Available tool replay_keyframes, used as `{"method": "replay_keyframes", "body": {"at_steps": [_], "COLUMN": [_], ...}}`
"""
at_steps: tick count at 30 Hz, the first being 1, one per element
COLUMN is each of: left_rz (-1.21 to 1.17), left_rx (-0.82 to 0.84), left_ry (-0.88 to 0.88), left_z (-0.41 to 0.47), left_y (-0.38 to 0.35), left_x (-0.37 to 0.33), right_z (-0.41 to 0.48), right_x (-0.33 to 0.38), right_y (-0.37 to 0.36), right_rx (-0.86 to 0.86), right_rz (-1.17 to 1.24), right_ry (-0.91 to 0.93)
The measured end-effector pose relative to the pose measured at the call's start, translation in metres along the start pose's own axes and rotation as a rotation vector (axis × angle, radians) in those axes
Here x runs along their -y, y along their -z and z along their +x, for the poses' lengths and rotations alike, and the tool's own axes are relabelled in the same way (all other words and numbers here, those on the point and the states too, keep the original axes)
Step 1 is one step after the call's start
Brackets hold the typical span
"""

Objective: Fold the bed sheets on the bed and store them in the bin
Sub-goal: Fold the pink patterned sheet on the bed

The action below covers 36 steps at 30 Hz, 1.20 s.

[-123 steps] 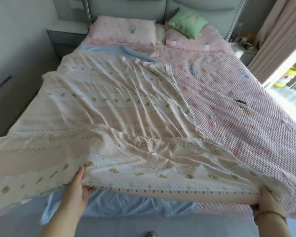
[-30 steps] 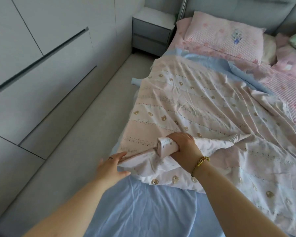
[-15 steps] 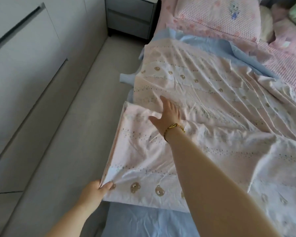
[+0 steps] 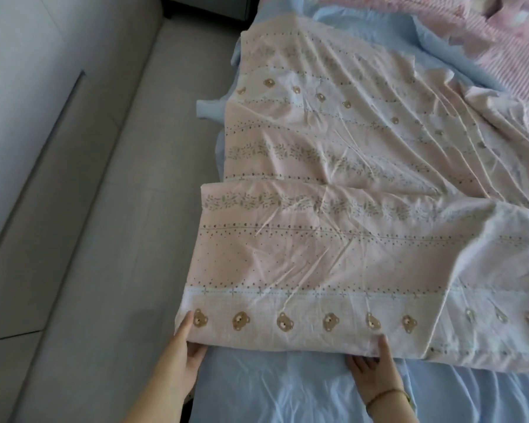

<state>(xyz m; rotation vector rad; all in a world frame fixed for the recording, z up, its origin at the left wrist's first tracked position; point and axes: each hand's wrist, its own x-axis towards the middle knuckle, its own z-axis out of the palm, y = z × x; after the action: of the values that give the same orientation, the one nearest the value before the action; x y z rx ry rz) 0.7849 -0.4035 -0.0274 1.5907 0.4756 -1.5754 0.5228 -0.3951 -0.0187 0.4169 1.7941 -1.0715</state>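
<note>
I pinch the sheet (image 4: 333, 239) by its near hem, left hand (image 4: 184, 352) and right hand (image 4: 376, 367); bunching at 3 o'clock may skew the fold.

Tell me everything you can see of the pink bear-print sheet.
The pink sheet looks like thin, creased cotton, printed with rows of brown bear heads, dotted lines and leafy bands. Its near part is folded over itself, the upper layer ending in an edge across the middle. It lies spread on the blue sheet. The left hand and right hand pinch its near edge, thumbs on top.
</note>
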Motion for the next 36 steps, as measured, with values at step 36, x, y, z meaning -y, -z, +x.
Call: {"method": "replay_keyframes", "body": {"at_steps": [36], "left_rz": [-0.002], "left_rx": [-0.074], "left_ry": [-0.287], "left_z": [-0.103], "left_y": [0.007], "left_x": [0.183], "right_z": [0.000], "right_x": [0.031], "right_y": [0.214], "right_rx": [0.244], "right_rz": [-0.144], "right_ry": [0.083]}}
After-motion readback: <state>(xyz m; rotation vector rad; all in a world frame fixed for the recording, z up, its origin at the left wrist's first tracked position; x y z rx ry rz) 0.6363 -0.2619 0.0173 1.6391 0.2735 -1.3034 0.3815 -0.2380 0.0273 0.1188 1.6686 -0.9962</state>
